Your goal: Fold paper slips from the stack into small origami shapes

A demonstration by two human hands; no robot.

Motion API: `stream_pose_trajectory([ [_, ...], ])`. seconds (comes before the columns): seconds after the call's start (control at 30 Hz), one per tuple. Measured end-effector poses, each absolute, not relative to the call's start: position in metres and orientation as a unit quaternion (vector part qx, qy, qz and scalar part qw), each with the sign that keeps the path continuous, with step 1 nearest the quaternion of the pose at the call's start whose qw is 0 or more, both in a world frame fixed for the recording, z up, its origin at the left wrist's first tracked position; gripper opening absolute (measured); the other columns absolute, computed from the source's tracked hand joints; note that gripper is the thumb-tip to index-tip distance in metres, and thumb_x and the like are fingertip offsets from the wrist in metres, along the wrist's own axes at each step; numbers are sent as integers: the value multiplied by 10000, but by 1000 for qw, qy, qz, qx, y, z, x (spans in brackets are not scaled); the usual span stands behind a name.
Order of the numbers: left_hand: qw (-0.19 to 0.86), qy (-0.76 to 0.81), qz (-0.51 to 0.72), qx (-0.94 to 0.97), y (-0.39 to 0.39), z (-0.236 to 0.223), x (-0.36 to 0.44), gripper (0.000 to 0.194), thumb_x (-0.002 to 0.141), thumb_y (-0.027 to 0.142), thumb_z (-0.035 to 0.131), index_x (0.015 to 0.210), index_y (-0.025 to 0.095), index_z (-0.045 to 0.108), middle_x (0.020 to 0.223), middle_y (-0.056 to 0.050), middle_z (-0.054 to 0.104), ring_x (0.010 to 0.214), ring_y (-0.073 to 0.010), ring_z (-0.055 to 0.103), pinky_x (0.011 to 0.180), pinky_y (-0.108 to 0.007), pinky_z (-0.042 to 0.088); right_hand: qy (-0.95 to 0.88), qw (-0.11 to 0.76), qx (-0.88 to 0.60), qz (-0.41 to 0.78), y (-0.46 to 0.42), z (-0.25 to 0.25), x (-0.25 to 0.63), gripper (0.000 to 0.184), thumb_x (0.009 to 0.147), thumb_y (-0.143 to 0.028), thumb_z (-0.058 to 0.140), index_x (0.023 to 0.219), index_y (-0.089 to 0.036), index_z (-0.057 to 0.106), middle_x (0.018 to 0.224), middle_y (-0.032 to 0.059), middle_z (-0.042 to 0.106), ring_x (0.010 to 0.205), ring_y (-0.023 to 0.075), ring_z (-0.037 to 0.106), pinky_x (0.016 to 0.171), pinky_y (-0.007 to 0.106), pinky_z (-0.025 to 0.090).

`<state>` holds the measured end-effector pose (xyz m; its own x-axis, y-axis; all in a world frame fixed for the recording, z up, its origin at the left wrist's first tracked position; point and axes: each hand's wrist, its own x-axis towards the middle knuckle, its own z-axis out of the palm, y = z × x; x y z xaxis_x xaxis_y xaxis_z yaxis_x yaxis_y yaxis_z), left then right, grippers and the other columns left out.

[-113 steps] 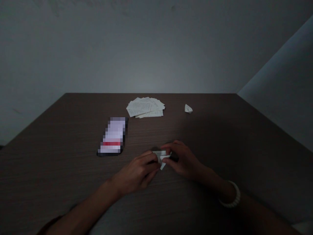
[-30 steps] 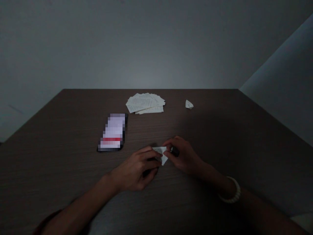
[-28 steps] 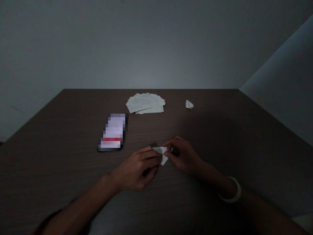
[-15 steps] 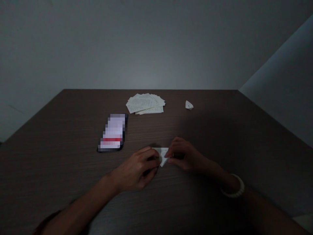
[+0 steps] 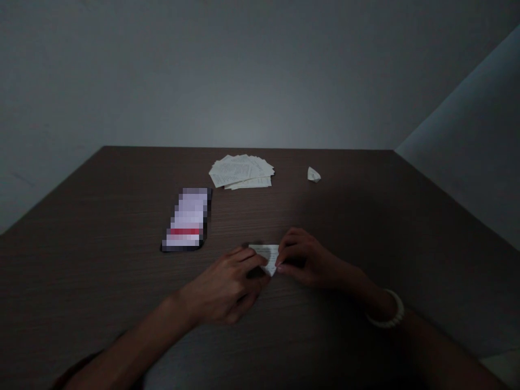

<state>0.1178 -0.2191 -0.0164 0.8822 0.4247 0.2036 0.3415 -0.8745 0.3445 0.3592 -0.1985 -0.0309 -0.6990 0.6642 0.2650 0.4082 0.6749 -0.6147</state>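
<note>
A small folded piece of printed paper [image 5: 268, 253] lies on the table between my hands, its lower end narrowing to a point. My left hand [image 5: 233, 281] holds the paper from the left, with bent fingers over its left part. At the right edge, my right hand [image 5: 304, 257] pinches the paper between thumb and fingertips. A pale bracelet circles my right wrist. Fingers hide parts of the paper on both sides.
A fanned stack of printed paper sheets [image 5: 242, 172] lies at the back of the dark wooden table [image 5: 134, 179]. A small folded paper piece [image 5: 313, 174] sits to its right. Left of my hands is a phone [image 5: 187, 219] with a blurred screen. A wall stands behind.
The raised fold seen earlier now lies flatter. My right fingertips have shifted slightly down along the paper's right edge, and my left fingers have moved so more of its printed face shows.
</note>
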Motion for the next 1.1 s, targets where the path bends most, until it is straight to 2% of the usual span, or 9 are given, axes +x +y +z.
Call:
stream_pose_trajectory([
  [0.13, 177, 194, 157, 952, -218, -16, 118, 152, 845, 141, 513, 885, 160, 659, 928, -85, 603, 915, -231, 564, 844, -398, 511, -876, 247, -338, 237, -200, -35, 354, 50, 807, -218, 669, 843, -195, 644, 818, 28, 647, 840, 197, 552, 822, 368, 397],
  [0.53, 182, 199, 171, 948, -217, -19, 119, 232, 864, 133, 483, 1026, 135, 649, 937, -99, 613, 916, -230, 568, 849, -405, 504, -852, 275, -385, 224, -203, -37, 346, 209, 752, -182, 683, 943, -215, 605, 792, 4, 641, 795, 186, 552, 776, 336, 385],
  [0.97, 166, 193, 145, 956, -216, -17, 118, 205, 862, 169, 516, 996, 163, 671, 963, -98, 578, 925, -243, 553, 847, -422, 498, -840, 287, -397, 236, -202, -40, 346, 242, 752, -135, 661, 967, -226, 596, 775, -5, 643, 789, 186, 564, 791, 345, 387],
  [1.1, 180, 196, 151, 952, -216, -16, 118, 210, 861, 154, 512, 990, 161, 678, 1057, -112, 563, 1011, -252, 535, 908, -426, 484, -836, 290, -400, 238, -203, -39, 344, 245, 754, -126, 644, 971, -226, 591, 759, -10, 629, 769, 181, 555, 772, 335, 390],
])
